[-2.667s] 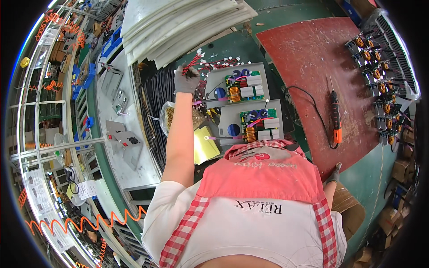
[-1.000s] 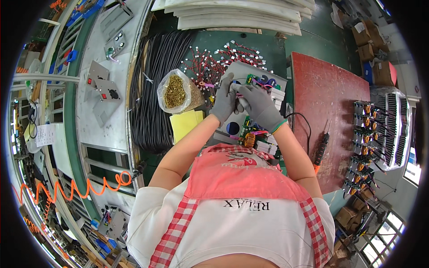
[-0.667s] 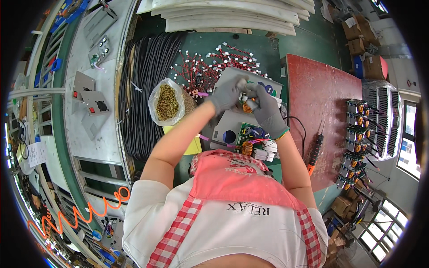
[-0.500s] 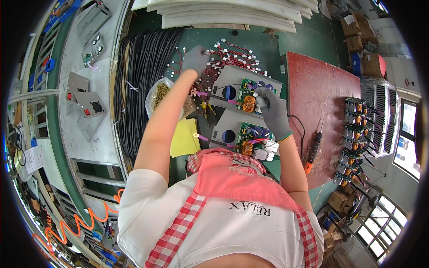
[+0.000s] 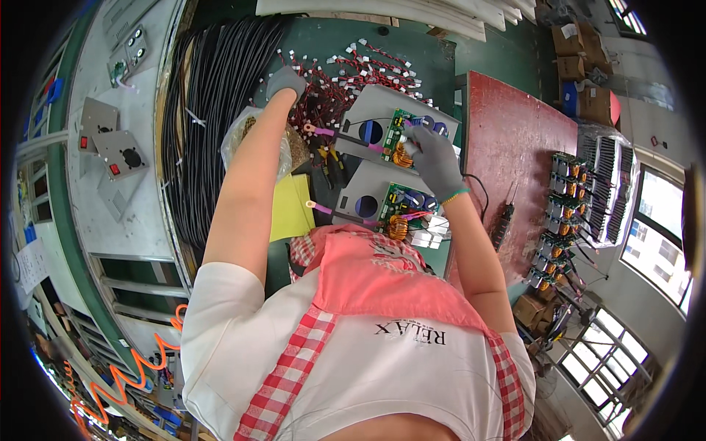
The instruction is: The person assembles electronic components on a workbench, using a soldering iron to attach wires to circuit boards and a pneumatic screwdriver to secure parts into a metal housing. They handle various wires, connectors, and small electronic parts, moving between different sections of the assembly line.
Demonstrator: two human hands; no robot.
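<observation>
My right hand [image 5: 435, 163], in a grey glove, is at the upper green circuit board [image 5: 399, 125], beside its copper-wound coil [image 5: 402, 154]. Its thumb and fingers are pinched around a small white connector [image 5: 403, 138]. The board sits on a grey metal plate [image 5: 360, 110] with a round hole. My left hand [image 5: 287, 82], gloved too, is over the left edge of a heap of red and black wire leads [image 5: 323, 92] with white plugs. Its fingers are largely hidden. Nearer to me, a second circuit board [image 5: 397, 198] lies on another grey plate [image 5: 349, 192].
A bundle of black cables [image 5: 206, 132] runs along the left. Between it and the plates are an open bag of small brass-coloured parts [image 5: 294, 151], yellow sheets [image 5: 290, 209] and pliers [image 5: 327, 165]. On the right, a screwdriver [image 5: 503, 224] lies on a red board [image 5: 515, 140], beside several assembled units [image 5: 560, 213].
My left hand has moved left over the wire heap, toward the black cables. My right hand stays at the upper board. The whole view has shifted slightly.
</observation>
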